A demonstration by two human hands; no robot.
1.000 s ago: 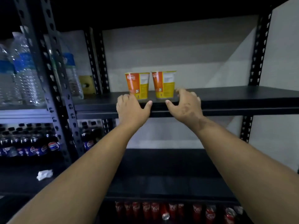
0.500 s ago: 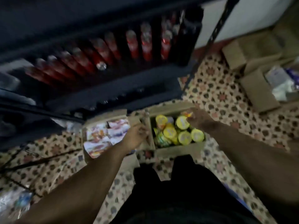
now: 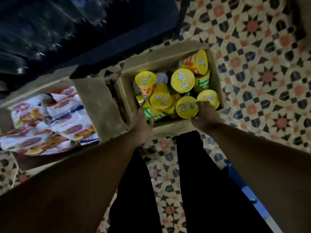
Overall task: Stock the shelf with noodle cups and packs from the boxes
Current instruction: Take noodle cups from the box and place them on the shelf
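Below, right hand (image 3: 204,115) grips noodle cup (image 3: 186,107); left hand (image 3: 140,123) grips green-sided cup (image 3: 152,114).

Right hand (image 3: 204,115) grips yellow-lidded cup (image 3: 186,107); left hand (image 3: 141,122) on green cup (image 3: 152,113) in box (image 3: 170,127).

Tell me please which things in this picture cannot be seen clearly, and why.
- Head view: the left hand covers its own fingers, so its grip on the green cup is unclear.
- Cups deep in the cup box are hidden under the yellow lids.
- The shelf contents are dark and blurred.
- The pack box is cut off by the left edge.
- Print on the noodle packs is too blurred.
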